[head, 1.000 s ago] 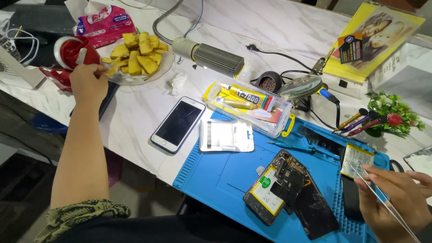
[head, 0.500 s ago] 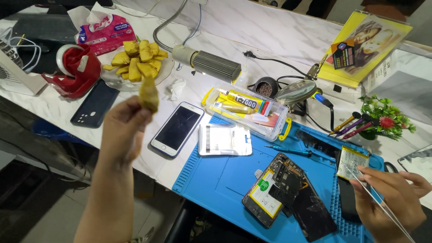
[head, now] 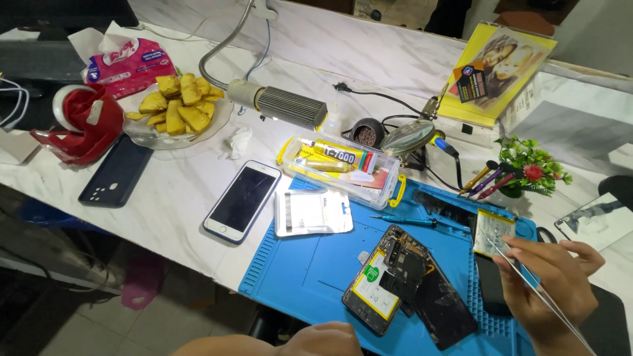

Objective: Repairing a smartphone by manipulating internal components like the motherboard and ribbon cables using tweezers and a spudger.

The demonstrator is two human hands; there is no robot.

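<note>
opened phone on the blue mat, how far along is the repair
Done: the opened phone lies with its back off, battery and boards exposed, and a dark panel lies beside it. In hand: the right hand holds thin tweezers beside a loose flat part on the blue mat; the left hand is low at the frame edge, off the phone. Left: nothing looks refitted, and the phone is open.

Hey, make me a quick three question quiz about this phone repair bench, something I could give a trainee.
1. True or false: the right hand holds thin metal tweezers.
2. What lies on the blue mat? A. opened phone B. red tape dispenser C. plate of food
3. What colour is the phone case beside the white phone?

Key: 1 true; 2 A; 3 dark, nearly black.
</note>
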